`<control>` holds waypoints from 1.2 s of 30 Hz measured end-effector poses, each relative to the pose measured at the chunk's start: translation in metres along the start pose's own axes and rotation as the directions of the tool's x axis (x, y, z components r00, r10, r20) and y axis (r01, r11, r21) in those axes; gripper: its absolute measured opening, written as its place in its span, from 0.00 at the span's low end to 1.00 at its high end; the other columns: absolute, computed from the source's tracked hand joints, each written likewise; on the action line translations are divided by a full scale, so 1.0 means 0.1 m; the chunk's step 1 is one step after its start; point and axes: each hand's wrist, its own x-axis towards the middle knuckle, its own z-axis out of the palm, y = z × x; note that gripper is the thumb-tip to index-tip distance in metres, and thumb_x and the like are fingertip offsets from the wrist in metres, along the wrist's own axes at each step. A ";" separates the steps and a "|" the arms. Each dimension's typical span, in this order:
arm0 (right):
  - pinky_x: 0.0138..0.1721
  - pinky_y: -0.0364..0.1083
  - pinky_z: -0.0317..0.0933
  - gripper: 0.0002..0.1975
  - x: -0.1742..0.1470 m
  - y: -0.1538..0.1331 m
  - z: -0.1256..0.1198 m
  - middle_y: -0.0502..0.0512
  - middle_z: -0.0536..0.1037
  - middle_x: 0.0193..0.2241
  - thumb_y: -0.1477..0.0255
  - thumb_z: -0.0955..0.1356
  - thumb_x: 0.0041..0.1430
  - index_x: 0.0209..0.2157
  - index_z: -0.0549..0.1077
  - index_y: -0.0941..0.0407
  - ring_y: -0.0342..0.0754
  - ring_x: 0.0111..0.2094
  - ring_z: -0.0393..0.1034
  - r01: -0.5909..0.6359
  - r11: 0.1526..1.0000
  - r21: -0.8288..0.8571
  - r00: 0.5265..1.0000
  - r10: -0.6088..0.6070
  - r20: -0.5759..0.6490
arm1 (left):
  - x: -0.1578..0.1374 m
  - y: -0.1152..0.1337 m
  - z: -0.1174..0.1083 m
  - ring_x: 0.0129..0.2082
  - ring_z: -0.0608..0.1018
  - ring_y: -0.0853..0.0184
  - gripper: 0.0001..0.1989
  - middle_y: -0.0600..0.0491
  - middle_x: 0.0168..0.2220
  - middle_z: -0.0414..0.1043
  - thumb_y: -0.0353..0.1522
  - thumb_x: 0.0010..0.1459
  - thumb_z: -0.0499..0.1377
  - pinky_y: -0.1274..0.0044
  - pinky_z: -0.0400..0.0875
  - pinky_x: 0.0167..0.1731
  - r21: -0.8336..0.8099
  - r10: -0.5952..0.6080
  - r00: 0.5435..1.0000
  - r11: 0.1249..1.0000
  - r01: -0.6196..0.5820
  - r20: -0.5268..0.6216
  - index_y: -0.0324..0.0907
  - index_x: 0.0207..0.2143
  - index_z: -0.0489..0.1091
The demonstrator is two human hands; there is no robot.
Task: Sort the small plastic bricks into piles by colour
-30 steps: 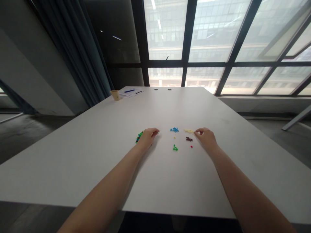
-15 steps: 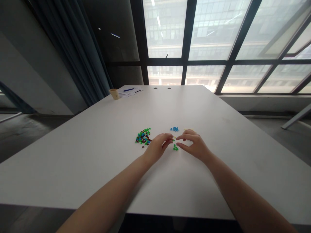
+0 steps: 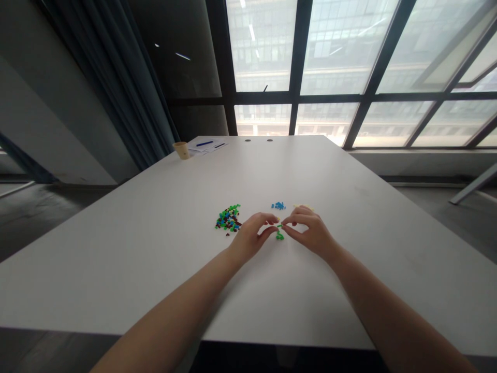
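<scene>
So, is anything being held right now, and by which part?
A small green piece, apparently pinched at its right end by the right hand's fingertips; the left hand looks open, its contact unclear.

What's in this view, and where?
Table: one, white, centre
Mixed bits: one pile, multicoloured, mid-table
Blue bits: several, blue, right of pile
Pale bits: several, yellowish, right of blue
Green bits: several, green, nearer than blue
Single bit: one, green, past green bits
Cup: one, tan, far left
Papers: some, white, beside cup
Pen: one, blue, on papers
Discs: two, dark, far edge
Windows: several, black-framed, back
Curtains: two lengths, blue, left
Left hand, right hand: two, bare, mid-table
</scene>
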 end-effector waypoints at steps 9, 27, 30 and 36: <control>0.35 0.45 0.56 0.02 -0.02 0.05 -0.02 0.49 0.68 0.22 0.72 0.68 0.49 0.27 0.73 0.55 0.42 0.27 0.62 -0.011 0.998 -0.066 0.997 0.016 0.077 | 0.01 -0.06 0.03 0.33 0.72 0.72 0.07 0.54 0.32 0.71 0.32 0.55 0.54 0.78 0.66 0.37 0.013 -0.015 0.981 1.000 0.013 0.194 0.43 0.38 0.64; 0.31 0.43 0.55 0.07 -0.05 0.33 -0.04 0.50 0.67 0.20 0.72 0.63 0.53 0.24 0.72 0.56 0.43 0.25 0.60 -0.156 0.975 -0.161 0.986 0.163 0.034 | 0.05 -0.33 0.07 0.34 0.71 0.69 0.05 0.54 0.33 0.71 0.30 0.52 0.55 0.78 0.64 0.37 0.221 -0.159 0.948 0.970 0.098 0.276 0.42 0.32 0.69; 0.30 0.43 0.55 0.08 -0.05 0.36 -0.08 0.51 0.67 0.20 0.72 0.63 0.53 0.24 0.71 0.56 0.43 0.25 0.60 -0.185 0.968 -0.167 0.981 0.191 0.018 | 0.10 -0.48 -0.22 0.37 0.71 0.67 0.08 0.52 0.35 0.71 0.30 0.54 0.52 0.76 0.64 0.39 0.395 -0.307 0.949 0.882 0.258 0.067 0.43 0.33 0.71; 0.29 0.43 0.54 0.08 -0.06 0.41 -0.12 0.50 0.67 0.20 0.72 0.63 0.53 0.23 0.71 0.56 0.43 0.25 0.59 -0.219 0.957 -0.188 0.975 0.223 0.002 | 0.07 -0.64 -0.49 0.41 0.71 0.61 0.11 0.52 0.40 0.70 0.37 0.51 0.54 0.74 0.65 0.35 0.646 -0.621 0.779 0.628 0.433 0.081 0.49 0.34 0.74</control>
